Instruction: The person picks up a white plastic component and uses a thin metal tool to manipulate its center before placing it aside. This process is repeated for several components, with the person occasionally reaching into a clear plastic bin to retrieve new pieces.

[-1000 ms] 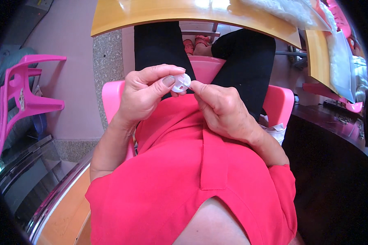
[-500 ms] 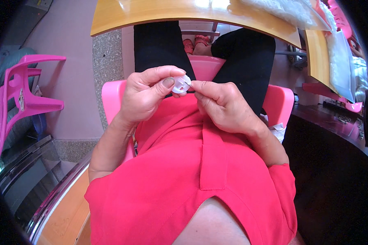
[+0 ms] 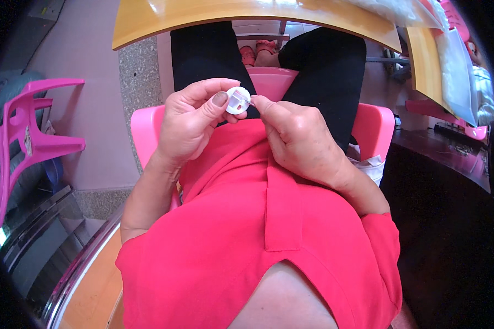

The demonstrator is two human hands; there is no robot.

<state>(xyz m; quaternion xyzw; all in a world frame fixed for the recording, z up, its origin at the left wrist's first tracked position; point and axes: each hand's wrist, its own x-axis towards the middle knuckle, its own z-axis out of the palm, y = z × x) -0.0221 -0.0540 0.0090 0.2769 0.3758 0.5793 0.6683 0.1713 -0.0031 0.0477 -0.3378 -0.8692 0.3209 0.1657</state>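
- We hold a small round white plastic part (image 3: 237, 100) in our left hand (image 3: 189, 123), closed on it, with the thumb on its left face and the fingers curled over its top rim.
- The part sits above our lap, in front of the red shirt (image 3: 258, 230), just short of the near edge of the yellow table (image 3: 203, 13).
- Our right hand (image 3: 299, 140) is pinched shut, its fingertips (image 3: 258, 101) touching the right rim of the part; whatever thin item they pinch is too small to tell.
- We sit on a pink plastic chair (image 3: 376, 129); 1 more pink chair (image 3: 30, 140) stands well apart on the left.
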